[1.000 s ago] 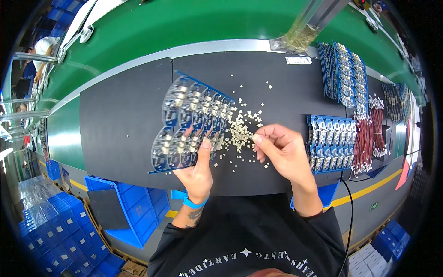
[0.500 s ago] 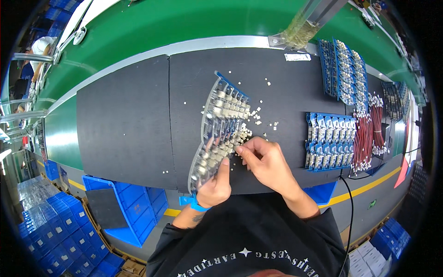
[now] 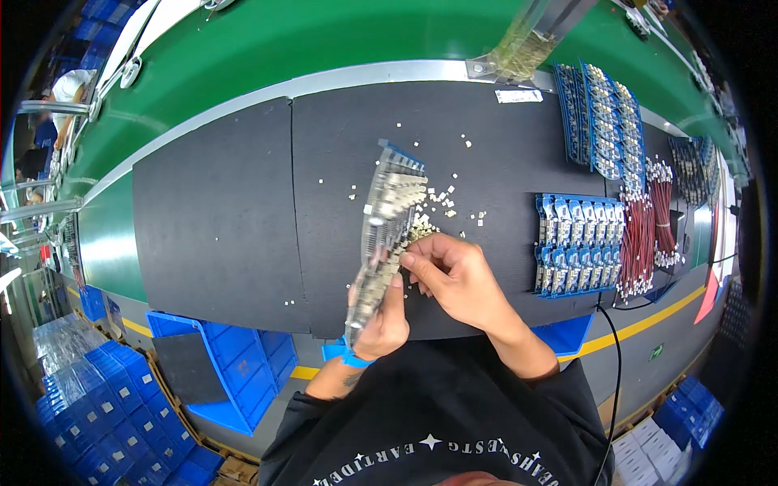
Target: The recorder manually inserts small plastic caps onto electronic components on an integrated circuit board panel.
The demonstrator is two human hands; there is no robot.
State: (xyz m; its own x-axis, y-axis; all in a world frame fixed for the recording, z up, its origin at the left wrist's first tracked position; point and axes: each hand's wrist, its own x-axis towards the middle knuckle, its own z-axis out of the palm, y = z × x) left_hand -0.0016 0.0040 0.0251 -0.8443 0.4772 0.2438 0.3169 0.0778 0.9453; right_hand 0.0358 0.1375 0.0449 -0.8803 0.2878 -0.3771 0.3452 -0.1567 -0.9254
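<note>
My left hand (image 3: 386,327) grips the near end of a blue circuit board panel (image 3: 387,212), which is tilted up on edge above the black mat (image 3: 219,202). Rows of pale components cover its face, some blurred. Against the panel's right edge, my right hand (image 3: 455,274) has thumb and forefinger pinched together; whatever lies between them is too small or hidden to name. Just beyond those fingertips lies a small heap of tiny white connector-like pieces (image 3: 423,228), with more scattered over the mat.
On the right lie two rows of blue circuit boards (image 3: 579,245), bundles of dark red wires (image 3: 636,243) with white ends, and upright board panels (image 3: 604,121). A metal post (image 3: 539,40) rises at the back edge. Below the table's left front sits a blue crate (image 3: 235,373).
The panel has turned more edge-on and looks narrower, its far end shifted slightly. My right hand has moved a little left with it, fingers still pinched at its edge.
</note>
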